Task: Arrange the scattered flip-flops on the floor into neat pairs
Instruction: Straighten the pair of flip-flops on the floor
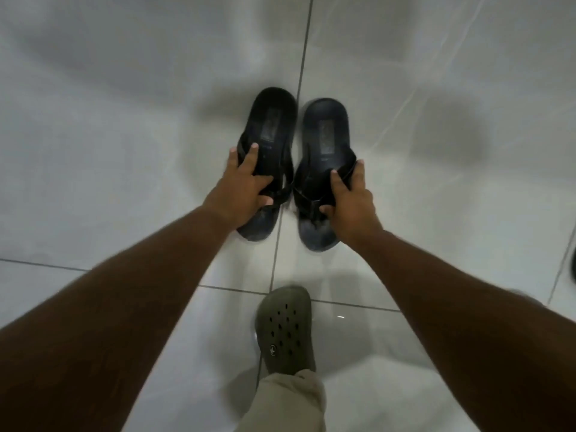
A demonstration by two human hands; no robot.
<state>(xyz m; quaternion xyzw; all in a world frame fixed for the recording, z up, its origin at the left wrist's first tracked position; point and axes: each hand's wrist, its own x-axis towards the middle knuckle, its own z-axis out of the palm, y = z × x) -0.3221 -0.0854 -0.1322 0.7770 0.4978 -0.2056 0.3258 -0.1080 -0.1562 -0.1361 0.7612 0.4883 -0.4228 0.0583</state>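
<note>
Two black flip-flops lie side by side on the white tiled floor, heels pointing away from me. My left hand (pixel 241 190) grips the left flip-flop (pixel 270 126) over its straps. Across the straps of the right flip-flop (pixel 325 135) my right hand (pixel 350 198) is closed in the same way. The two soles sit almost parallel, with a narrow gap along a tile joint between them. The toe ends near me are partly covered by my hands.
My foot in an olive-green clog (pixel 285 328) with a beige trouser leg stands on the floor just in front of me. A dark object (pixel 573 266) shows at the right edge. Glossy white tiles (pixel 124 182) spread all around.
</note>
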